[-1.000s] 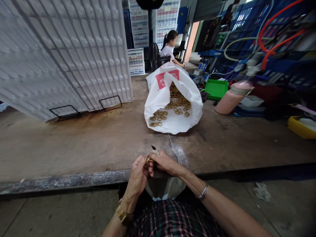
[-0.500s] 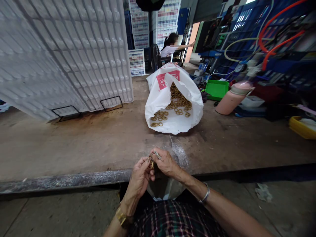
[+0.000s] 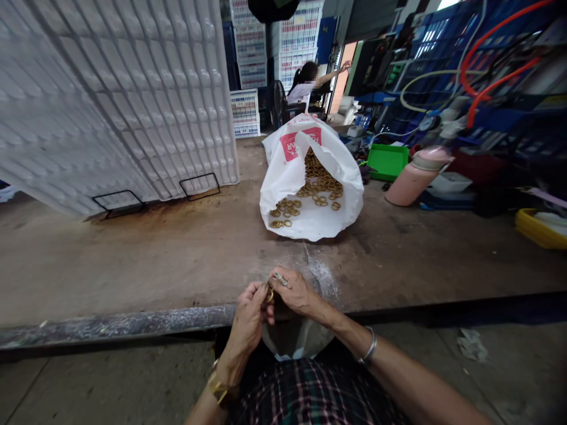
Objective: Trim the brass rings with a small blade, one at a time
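Note:
My left hand (image 3: pixel 253 313) pinches a brass-coloured ring (image 3: pixel 270 294) between thumb and fingers, just over the table's front edge. Close against it, my right hand (image 3: pixel 295 290) is closed around a small silver metal tool (image 3: pixel 279 277), whose exact kind I cannot make out. Its fingertips meet the ring, and the contact point is partly hidden by the fingers. Beyond both hands, a white plastic bag (image 3: pixel 323 227) with red print lies on its side, mouth towards me. Inside it are many loose brass-coloured rings (image 3: pixel 316 183).
White ribbed trays (image 3: pixel 163 100) stand on the table (image 3: pixel 133 260) at left, with black wire loops at their base. To the right are a green tray (image 3: pixel 387 161), a pink bottle (image 3: pixel 411 180) and a yellow container (image 3: pixel 538 227). A person (image 3: pixel 303 88) sits beyond the table.
My hands stay together at the table's edge, with the ring and fingers shifted only slightly. In the background, the person's outstretched arm has risen.

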Motion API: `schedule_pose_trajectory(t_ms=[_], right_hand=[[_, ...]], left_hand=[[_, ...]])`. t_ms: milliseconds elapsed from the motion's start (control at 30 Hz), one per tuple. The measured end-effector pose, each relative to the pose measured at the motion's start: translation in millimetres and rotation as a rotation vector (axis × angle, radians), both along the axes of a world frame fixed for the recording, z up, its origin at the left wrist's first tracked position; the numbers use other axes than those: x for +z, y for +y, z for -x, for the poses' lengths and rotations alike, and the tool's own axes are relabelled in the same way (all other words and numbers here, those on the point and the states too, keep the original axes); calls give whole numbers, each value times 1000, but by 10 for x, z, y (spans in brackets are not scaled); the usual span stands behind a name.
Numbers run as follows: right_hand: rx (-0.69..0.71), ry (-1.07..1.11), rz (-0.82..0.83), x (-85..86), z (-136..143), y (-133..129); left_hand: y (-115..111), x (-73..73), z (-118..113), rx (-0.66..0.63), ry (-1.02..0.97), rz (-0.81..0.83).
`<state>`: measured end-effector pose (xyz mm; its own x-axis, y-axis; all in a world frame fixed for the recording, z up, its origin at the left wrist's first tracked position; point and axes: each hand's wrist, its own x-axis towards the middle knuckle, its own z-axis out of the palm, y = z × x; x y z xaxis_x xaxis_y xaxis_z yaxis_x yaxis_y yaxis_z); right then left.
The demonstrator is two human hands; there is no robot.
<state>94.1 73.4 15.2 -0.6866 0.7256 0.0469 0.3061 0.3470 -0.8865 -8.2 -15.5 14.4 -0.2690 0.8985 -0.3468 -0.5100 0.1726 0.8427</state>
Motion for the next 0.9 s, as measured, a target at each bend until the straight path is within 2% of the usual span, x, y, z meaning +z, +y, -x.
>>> schedule_pose_trajectory(t_ms=[167, 233, 367, 600, 767, 900], right_hand=[[42, -59, -76, 82, 34, 42], [41, -16, -52, 109, 43, 43], [62, 66, 44, 102, 39, 12], [58, 138, 165, 7, 33, -5], [45, 130, 126, 31, 46, 14], [58, 137, 173, 13, 40, 22]], left_hand=[[21, 10, 38, 42, 25, 39], [41, 40, 52, 40, -121, 67], [87, 99, 73, 78, -577, 202], [82, 119, 45, 70, -817, 205], [68, 127, 39, 40, -839, 248], [76, 140, 35, 41, -794, 276]])
